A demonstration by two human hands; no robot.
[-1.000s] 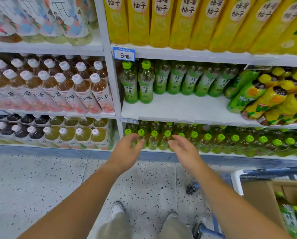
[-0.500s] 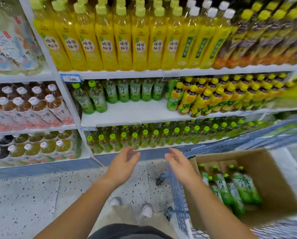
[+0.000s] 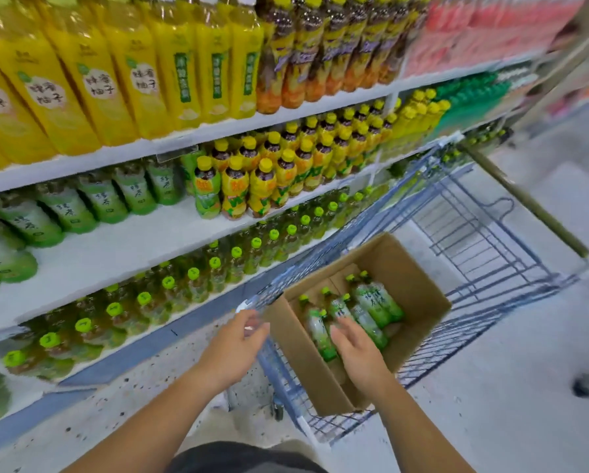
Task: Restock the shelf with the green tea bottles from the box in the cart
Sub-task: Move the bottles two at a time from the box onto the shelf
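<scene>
An open cardboard box (image 3: 419, 278) sits in the blue wire cart (image 3: 484, 254) and holds several green tea bottles (image 3: 375, 303) lying on their sides. My right hand (image 3: 356, 353) is over the box's near end, fingers spread above the bottles, holding nothing. My left hand (image 3: 233, 349) hovers just left of the box by the cart's rim, fingers loosely curled, empty. On the middle shelf (image 3: 122, 254), a row of green tea bottles (image 3: 67, 208) stands at the back, with bare white shelf in front.
Yellow-capped bottles (image 3: 252, 186) stand to the right of the green tea on the same shelf. Green-capped bottles (image 3: 190, 285) fill the bottom shelf. Large yellow bottles (image 3: 115, 80) line the shelf above. Speckled floor lies beneath me.
The view has swung right and down toward the cart. Both hands moved from in front of the bottom shelf to the box, the right hand now above the bottles.
</scene>
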